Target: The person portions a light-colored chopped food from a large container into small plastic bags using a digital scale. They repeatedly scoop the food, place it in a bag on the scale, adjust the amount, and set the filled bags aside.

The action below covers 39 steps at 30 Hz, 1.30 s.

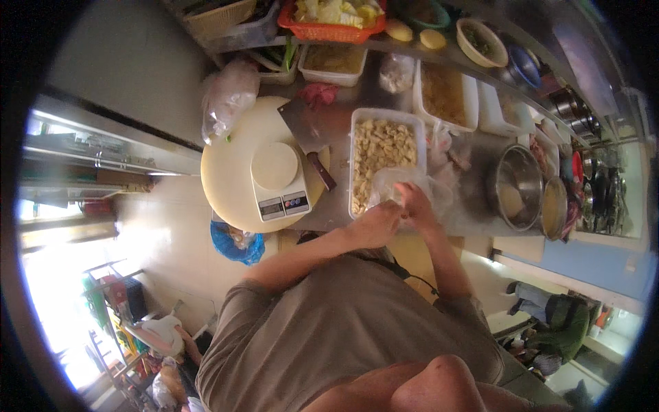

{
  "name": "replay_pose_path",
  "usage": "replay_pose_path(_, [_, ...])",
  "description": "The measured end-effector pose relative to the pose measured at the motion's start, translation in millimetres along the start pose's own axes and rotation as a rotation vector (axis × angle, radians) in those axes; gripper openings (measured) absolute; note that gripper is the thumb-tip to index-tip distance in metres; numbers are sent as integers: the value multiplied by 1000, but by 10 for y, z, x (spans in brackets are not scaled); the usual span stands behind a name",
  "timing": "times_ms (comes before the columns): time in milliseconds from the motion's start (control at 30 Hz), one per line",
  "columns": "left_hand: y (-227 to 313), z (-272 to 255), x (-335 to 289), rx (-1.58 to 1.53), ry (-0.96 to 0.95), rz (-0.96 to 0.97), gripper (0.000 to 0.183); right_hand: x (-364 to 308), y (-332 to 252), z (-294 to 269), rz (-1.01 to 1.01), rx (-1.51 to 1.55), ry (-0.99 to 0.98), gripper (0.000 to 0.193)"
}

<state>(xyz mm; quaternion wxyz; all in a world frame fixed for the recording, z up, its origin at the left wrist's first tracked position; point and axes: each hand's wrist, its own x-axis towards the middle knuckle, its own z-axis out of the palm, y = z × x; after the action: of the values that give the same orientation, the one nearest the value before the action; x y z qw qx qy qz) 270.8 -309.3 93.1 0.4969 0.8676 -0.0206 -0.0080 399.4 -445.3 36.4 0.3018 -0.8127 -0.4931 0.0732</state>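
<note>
On your left, a filled plastic bag (230, 106) sits by the far edge of the round board (223, 172), and a blue bag (233, 253) shows below the board's near edge. The board carries a white scale (276, 168) with a round top, and a cleaver (321, 172) lies just right of it, blade pointing away from you, near a pink cloth (319, 94). In the middle of the metal counter (340, 199) stands a white tub (353, 161) full of pale cut pieces (384, 145). Your left hand (377, 225) is at its near edge, fingers curled in; you meet your right hand (416, 204) there, its fingers partly bent. Both are at a clear bag (439, 192) that lies over the tub's near right corner; how firmly either grip has hold of it, you cannot tell. Farther right stand a metal bowl (504, 185) and, just beside it, a smaller bowl (553, 206).
</note>
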Motion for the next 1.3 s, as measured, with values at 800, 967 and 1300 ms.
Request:
replay_pose_path(800, [-893,239,919,947,-361,-393,74,469,304,385,384,-86,-360,26])
replay_pose_path(967, [-986,-20,947,601,-181,-343,32,562,298,179,520,136,-359,27])
replay_pose_path(1300, [-954,-686,1079,-762,-14,-611,27,538,510,-157,878,1580,-136,34])
